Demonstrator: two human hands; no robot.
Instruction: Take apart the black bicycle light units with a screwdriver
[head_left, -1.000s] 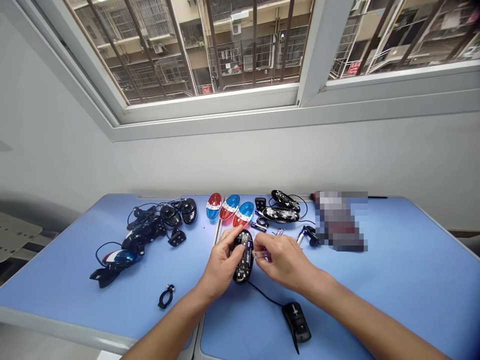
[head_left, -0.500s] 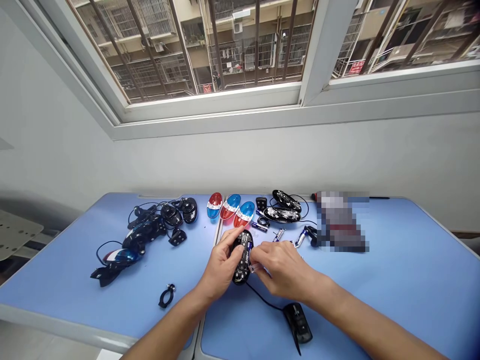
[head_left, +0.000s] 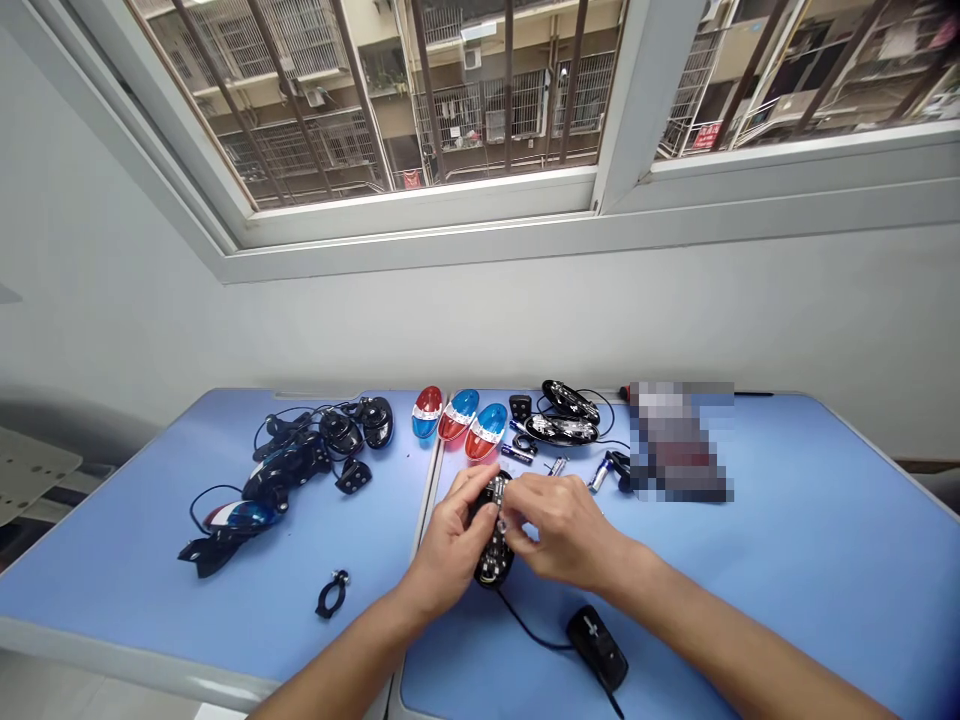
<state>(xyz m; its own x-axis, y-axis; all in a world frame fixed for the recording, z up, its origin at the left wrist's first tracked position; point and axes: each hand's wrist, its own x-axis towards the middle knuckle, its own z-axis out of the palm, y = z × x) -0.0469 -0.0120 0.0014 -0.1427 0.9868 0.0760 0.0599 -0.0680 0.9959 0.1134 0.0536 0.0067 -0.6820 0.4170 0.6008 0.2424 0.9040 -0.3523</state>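
An opened black oval bike light housing (head_left: 493,562) is tilted up in my left hand (head_left: 450,540), fingers along its left side and thumb across its face. Its inner side, with small pale dots, faces me. My right hand (head_left: 551,525) is closed in a pinch at the housing's right edge. A small clear piece (head_left: 503,524) shows at its fingertips; the rest is hidden by the fingers. A black cable runs from the housing's lower end to a black switch box (head_left: 598,645) lying on the table.
Red-and-blue lens covers (head_left: 486,432) lie behind my hands, beside batteries (head_left: 517,455) and more open black housings (head_left: 562,430). Several assembled lights (head_left: 289,470) and a black clamp ring (head_left: 331,594) lie to the left. A blurred package (head_left: 679,440) is at the back right.
The housing has shifted slightly down and right in my left hand. My right fingers have moved up along its face. The switch box on the cable has turned over a little.
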